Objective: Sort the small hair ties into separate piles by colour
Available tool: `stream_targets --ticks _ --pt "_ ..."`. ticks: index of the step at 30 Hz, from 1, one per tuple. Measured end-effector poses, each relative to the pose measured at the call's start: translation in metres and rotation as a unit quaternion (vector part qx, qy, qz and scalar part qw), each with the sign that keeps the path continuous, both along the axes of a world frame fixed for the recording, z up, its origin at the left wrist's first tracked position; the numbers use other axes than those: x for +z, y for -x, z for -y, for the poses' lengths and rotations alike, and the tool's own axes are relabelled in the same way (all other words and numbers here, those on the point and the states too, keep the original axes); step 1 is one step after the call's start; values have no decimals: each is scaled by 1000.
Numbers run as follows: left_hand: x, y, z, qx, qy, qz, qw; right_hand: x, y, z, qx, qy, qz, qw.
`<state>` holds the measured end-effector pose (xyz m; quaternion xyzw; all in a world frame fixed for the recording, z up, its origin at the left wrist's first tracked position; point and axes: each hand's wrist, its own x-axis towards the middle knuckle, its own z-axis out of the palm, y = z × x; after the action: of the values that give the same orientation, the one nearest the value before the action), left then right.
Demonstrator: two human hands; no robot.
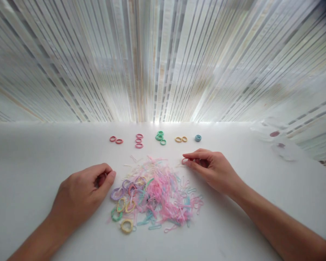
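My right hand (206, 163) pinches a small red hair tie (184, 160) between thumb and fingertips, just above the table to the right of a mixed pile. That pile holds many thin elastic bands (163, 192), mostly pink with pale blue and cream ones. Thicker hair ties lie on its left side, among them a purple one (116, 194), a green one (116, 214) and a yellow one (126, 226). Curled into a loose fist, my left hand (83, 188) rests on the table beside the pile's left edge; nothing shows in its fingers.
Behind the pile, small hair ties lie grouped by colour: red (119, 141), pink (139, 140), green (163, 142), yellow (178, 139) and blue (198, 138). Clear plastic pieces (285, 152) lie at the right on the white table (29, 156). A striped curtain (141, 65) hangs behind.
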<state>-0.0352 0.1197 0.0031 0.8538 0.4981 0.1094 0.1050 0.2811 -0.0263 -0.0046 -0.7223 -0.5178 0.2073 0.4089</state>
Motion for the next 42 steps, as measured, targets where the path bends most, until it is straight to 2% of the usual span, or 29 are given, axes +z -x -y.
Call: stream_targets --ticks 5,11,19,28,34,42 --pt "3 -2 3 -13 11 9 1000 -2 1 0 -2 1 15 1000" --pt "0 0 -1 -2 5 -5 1000 -1 2 -3 -36 4 -37 999" --pt "1 1 -1 3 6 -11 1000 0 3 -2 -37 8 -18 999" --pt "5 -3 1 0 18 -1 1000 -2 6 -4 -26 -24 71 997" --pt "8 -3 4 -6 11 4 1000 -5 5 -11 -5 -9 122 992" --pt "8 -3 6 -22 4 30 999 -9 8 -14 -56 -32 127 990"
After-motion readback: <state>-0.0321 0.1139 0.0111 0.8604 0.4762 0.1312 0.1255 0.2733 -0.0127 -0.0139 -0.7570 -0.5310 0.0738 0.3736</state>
